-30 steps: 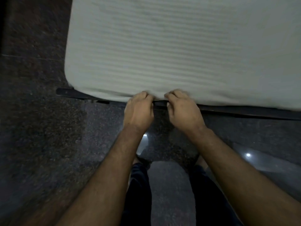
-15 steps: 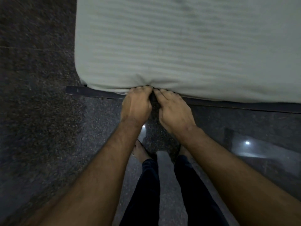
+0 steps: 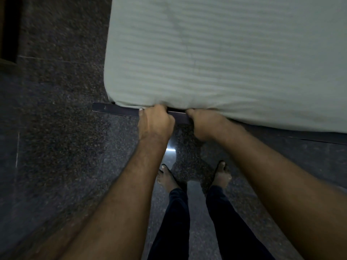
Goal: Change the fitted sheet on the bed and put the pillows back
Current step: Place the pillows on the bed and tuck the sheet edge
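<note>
A pale green striped fitted sheet [image 3: 216, 57] covers the mattress, which fills the upper right of the head view. Its near edge bunches into small folds where my hands meet it. My left hand [image 3: 155, 122] has its fingers curled over the sheet's lower edge, just right of the mattress corner. My right hand [image 3: 204, 123] reaches under the same edge a little further right, its fingertips hidden beneath the mattress. A dark bed frame rail [image 3: 116, 110] shows below the mattress. No pillows are in view.
Dark speckled stone floor [image 3: 56, 128] lies to the left of the bed and under me. My bare feet [image 3: 221, 177] and dark trouser legs stand just short of the rail. A dark opening sits at the far upper left.
My hands, touching half a second ago, have spread apart along the sheet's edge. The view has shifted, so the mattress corner sits further right and my feet show.
</note>
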### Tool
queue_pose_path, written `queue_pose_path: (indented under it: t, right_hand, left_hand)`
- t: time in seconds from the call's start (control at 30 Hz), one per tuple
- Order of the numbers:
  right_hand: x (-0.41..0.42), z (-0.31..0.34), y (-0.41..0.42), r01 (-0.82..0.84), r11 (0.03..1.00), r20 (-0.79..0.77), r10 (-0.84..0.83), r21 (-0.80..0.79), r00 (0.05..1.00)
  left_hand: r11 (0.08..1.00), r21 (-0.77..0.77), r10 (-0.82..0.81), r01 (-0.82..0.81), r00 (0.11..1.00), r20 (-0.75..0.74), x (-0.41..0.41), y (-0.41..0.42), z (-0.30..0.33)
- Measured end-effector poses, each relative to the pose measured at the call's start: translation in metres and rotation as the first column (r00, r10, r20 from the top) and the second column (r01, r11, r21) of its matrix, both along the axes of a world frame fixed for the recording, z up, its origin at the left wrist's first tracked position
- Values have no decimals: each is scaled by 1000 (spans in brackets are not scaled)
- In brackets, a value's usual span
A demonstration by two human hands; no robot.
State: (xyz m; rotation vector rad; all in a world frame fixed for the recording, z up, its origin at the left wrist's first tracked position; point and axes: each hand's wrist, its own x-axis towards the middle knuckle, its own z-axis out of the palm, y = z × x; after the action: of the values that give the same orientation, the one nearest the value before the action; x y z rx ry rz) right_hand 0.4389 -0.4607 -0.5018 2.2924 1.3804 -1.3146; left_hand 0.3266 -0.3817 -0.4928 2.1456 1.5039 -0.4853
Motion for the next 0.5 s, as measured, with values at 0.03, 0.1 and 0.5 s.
queue_pose_path:
  t: [0.03,0.1,0.5]
  right_hand:
    - [-6,3,-9,10,1000,-12,-10,17,1000]
    - [-15,5,-17,70,995,-9,-69,74,998]
    - [-36,-5,11,106,908,47,-137,404,989]
  left_hand:
    - [998,-10,54,-54,999,-5,6,7,-4]
    - [999,-32,23,-24,999,-35,15,24,-9]
    - [944,102,-331,314,901,281,-105,63,7]
